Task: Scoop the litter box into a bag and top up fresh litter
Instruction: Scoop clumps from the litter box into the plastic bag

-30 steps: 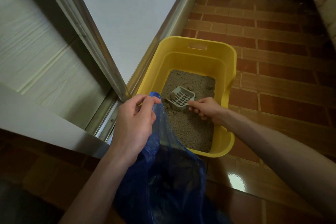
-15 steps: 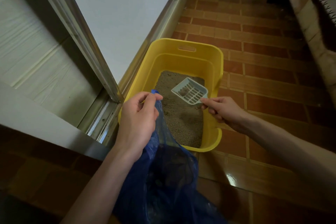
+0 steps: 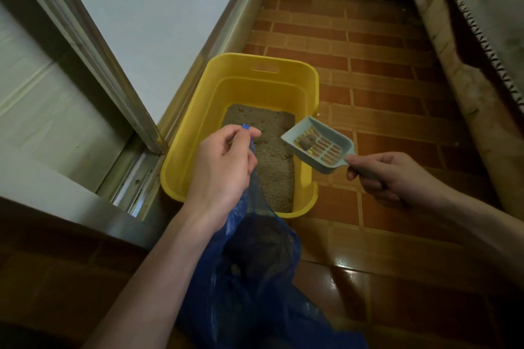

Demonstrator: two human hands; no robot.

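My right hand (image 3: 392, 176) grips the light, stiff scoop (image 3: 319, 144) by its handle, just right of the yellow box (image 3: 241, 85); my left hand (image 3: 224, 167) pinches the thin, floppy bag's (image 3: 255, 278) edge.

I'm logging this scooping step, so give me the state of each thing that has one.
Litter box: on the floor, partly filled with litter.
Scoop: lifted over the box's right rim, one clump in it.
Blue bag: held open, clumps inside.
Left hand: pinches the bag's edge.
Right hand: grips the scoop's handle.
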